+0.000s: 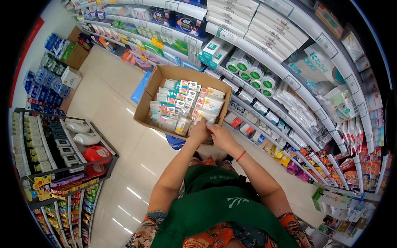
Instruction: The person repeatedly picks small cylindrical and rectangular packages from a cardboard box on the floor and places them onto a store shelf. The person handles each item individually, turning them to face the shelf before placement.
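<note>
An open cardboard box point(143, 102) stands in front of me, filled with rows of small clear packets point(169, 122) with white, pink and teal labels. On its right side lie white packets with red marks point(211, 104). At the box's near right part, my left hand point(200, 131) reaches over the rim, its fingertips at the white packets. Close beside it is my right hand point(221, 136), fingers bent, near the same edge, a red string round the wrist. Whether either hand grips a packet cannot be made out. Something blue point(175, 142) shows under the box.
Store shelves point(245, 90) curve along the front and right, with boxes, rolled bags and packets. To the left stands a shelf unit point(114, 161) with bottles and snacks. Drink packs point(46, 77) and cartons sit by the far left wall. Tiled floor point(124, 148) lies between.
</note>
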A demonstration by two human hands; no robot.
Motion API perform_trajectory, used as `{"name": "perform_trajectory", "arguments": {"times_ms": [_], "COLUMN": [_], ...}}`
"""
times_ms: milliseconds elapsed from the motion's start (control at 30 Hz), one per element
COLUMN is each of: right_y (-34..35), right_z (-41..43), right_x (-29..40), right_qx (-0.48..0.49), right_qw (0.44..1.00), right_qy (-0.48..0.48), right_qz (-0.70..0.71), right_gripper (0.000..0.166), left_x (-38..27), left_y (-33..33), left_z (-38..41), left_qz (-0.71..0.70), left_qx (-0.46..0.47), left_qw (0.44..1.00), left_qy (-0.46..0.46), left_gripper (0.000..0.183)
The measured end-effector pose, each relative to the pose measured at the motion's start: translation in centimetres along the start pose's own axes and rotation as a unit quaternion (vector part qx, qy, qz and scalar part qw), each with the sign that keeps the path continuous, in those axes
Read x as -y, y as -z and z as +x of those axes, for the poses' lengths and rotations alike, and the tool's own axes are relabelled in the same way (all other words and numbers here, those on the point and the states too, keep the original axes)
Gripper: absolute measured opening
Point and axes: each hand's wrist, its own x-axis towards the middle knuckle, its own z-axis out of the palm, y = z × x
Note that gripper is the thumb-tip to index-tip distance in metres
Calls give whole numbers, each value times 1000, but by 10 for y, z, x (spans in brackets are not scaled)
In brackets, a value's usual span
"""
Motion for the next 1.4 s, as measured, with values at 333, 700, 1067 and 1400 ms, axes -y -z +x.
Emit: {"name": "perform_trajectory", "arguments": {"times_ms": [333, 700, 1067, 1400], "right_y": [6, 18, 17, 59], "right_z": [-5, -3, 9, -6], "right_x": [1, -12, 1, 31], "right_qx": [-127, -207, -278, -309], "right_qw": [984, 940, 899, 888], "right_qy": [-20, -38, -80, -14], "right_qz": [120, 267, 329, 341], "right_gripper": [34, 37, 47, 38], "left_x": [4, -10, -27, -83], "left_y": [49, 84, 77, 85], "left_z": [-12, -19, -32, -46], "left_qz": [-151, -401, -420, -261], "left_qx": [16, 40, 9, -166], "left_qw": [988, 914, 904, 933], "left_qy": [-13, -44, -80, -185], "left_gripper": [82, 45, 51, 77]}}
